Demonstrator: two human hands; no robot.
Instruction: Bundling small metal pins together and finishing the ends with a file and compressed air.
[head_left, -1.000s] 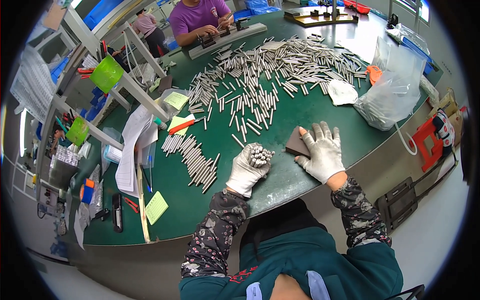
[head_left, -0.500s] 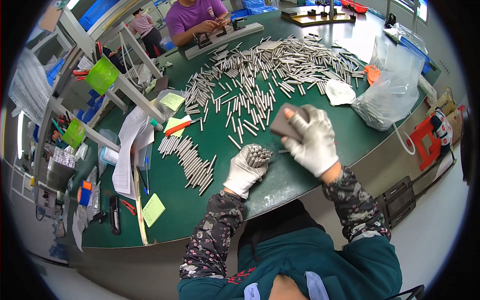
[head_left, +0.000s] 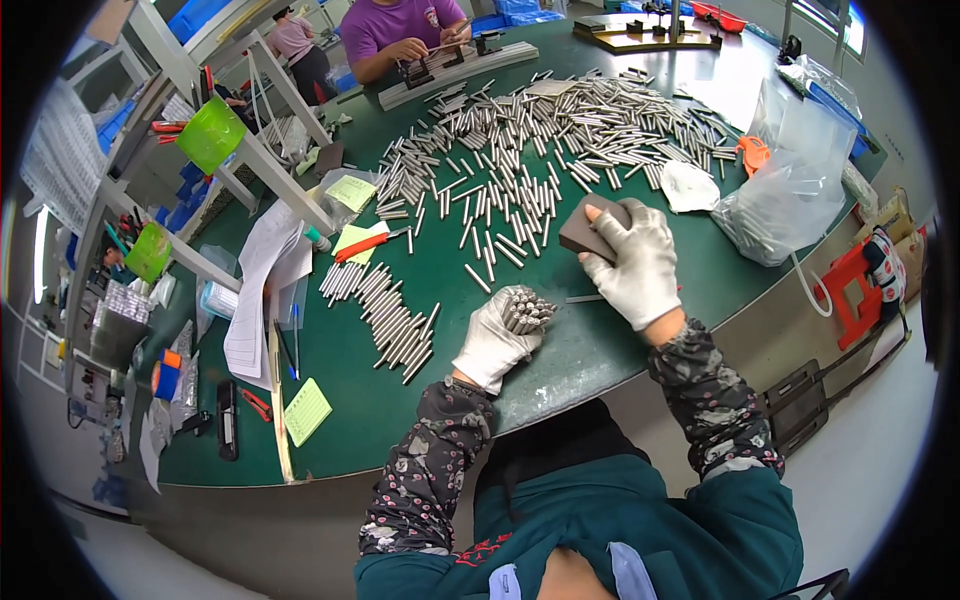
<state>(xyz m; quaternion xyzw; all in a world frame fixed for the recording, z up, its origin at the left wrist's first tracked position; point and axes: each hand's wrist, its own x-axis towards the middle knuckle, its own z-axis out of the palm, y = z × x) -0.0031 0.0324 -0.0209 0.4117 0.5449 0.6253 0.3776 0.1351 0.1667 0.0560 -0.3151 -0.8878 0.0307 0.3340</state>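
My left hand (head_left: 496, 344), in a white fingerless glove, is wrapped round a bundle of short metal rods (head_left: 528, 312) whose ends point up and away from me. In my right hand (head_left: 640, 268), gloved the same way, is a brown-grey rectangular block (head_left: 592, 230), gripped between thumb and fingers above the table. The block is apart from the bundle. A single rod (head_left: 584, 298) lies on the table between my hands. Beyond them spreads a large loose heap of metal rods (head_left: 520, 150). To the left, more rods (head_left: 395, 320) lie side by side in a slanting row.
On the green table (head_left: 560, 385) are an orange-handled tool (head_left: 365, 247), papers (head_left: 262, 310), a yellow-green note pad (head_left: 306, 411) and a black stapler-like object (head_left: 228, 420). A clear bag of rods (head_left: 770, 215) stands at right. Across the table a person in purple (head_left: 400, 35) works at a fixture.
The block in my right hand has tilted and moved slightly to the right. My left hand still holds the bundle almost in place. The view has shifted a little.
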